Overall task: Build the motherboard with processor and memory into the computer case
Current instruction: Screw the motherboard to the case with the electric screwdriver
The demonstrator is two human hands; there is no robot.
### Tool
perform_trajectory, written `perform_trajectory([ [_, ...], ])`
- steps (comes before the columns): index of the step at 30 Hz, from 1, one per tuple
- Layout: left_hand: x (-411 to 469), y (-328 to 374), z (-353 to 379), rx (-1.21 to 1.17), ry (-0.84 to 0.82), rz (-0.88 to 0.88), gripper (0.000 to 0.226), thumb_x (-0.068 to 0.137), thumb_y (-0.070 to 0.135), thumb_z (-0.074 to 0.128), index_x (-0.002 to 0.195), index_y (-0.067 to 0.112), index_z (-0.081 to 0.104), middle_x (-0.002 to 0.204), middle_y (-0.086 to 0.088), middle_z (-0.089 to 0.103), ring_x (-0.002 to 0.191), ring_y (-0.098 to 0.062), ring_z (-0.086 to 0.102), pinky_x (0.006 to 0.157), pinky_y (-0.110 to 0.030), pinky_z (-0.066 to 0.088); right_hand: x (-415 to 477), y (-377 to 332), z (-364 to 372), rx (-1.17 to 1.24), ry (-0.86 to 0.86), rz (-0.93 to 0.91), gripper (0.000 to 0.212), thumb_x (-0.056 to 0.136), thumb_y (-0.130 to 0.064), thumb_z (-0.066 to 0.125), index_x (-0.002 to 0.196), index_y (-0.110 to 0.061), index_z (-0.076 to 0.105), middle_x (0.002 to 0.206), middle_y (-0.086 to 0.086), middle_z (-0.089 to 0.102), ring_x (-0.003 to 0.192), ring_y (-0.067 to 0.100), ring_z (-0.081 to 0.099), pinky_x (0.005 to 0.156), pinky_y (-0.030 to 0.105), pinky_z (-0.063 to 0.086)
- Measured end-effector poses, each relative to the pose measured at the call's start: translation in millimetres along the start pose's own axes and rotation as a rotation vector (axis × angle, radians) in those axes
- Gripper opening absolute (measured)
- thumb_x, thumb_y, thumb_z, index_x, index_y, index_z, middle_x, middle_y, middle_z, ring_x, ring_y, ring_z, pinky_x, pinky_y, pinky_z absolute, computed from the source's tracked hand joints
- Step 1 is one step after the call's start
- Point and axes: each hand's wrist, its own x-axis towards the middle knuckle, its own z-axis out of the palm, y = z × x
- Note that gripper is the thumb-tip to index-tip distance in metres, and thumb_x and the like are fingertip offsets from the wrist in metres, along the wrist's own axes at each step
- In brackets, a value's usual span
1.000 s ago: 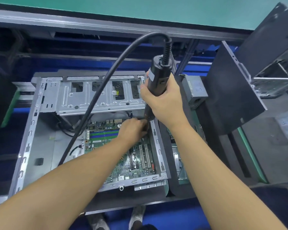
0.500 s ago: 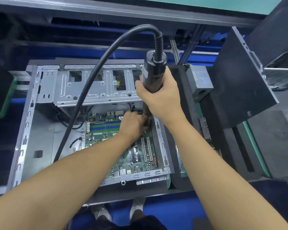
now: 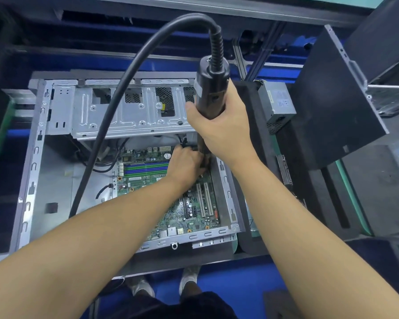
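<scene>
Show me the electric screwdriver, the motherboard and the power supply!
electric screwdriver [image 3: 211, 90]: head view, its black upper body.
motherboard [image 3: 148, 180]: head view, green surface below the memory slots.
power supply [image 3: 279, 103]: head view, its labelled side.

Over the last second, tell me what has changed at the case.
Nothing plainly moved; only the view shifted. The right hand still grips the screwdriver upright, and the left hand stays at its tip over the board inside the case.

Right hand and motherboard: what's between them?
Head view: the lower end of the electric screwdriver that the right hand grips, with the left hand at its tip, over the motherboard's upper right corner.
</scene>
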Motion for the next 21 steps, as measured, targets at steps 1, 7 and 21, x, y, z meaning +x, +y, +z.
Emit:
perform_trajectory([
  [1, -0.1, 0.0, -0.7, 0.001, 0.0, 0.001, 0.022, 0.084, 0.039, 0.065, 0.094, 0.02, 0.071, 0.096, 0.001, 0.071, 0.096, -0.022, 0.062, 0.078, -0.035, 0.032, 0.0, -0.3, 0.8, -0.008, -0.001, 0.003, 0.027, 0.084, -0.017, 0.073, 0.087, -0.032, 0.05, 0.07, -0.019, 0.055, 0.068, 0.005, 0.05, 0.068, 0.022, 0.047],
  [7, -1.1, -2.1, 2.2, -0.053, 0.002, 0.012, 0.021, 0.087, 0.038, 0.063, 0.097, 0.021, 0.069, 0.096, 0.0, 0.071, 0.097, -0.023, 0.061, 0.079, -0.035, 0.034, -4.6, -0.8, 2.2, -0.041, -0.009, -0.018, 0.029, 0.083, -0.019, 0.071, 0.093, -0.039, 0.052, 0.076, -0.019, 0.06, 0.073, 0.005, 0.056, 0.075, 0.022, 0.051],
  [21, -22.3, -61.4, -4.5, -0.3, 0.012, 0.232, 0.019, 0.08, 0.007, 0.061, 0.097, 0.013, 0.066, 0.105, 0.0, 0.062, 0.099, -0.024, 0.055, 0.086, -0.038, 0.048, -0.3, -7.1, 18.7, -0.111, -0.088, 0.037, 0.027, 0.086, -0.018, 0.073, 0.105, -0.019, 0.055, 0.08, -0.02, 0.06, 0.075, 0.005, 0.053, 0.073, 0.014, 0.044],
])
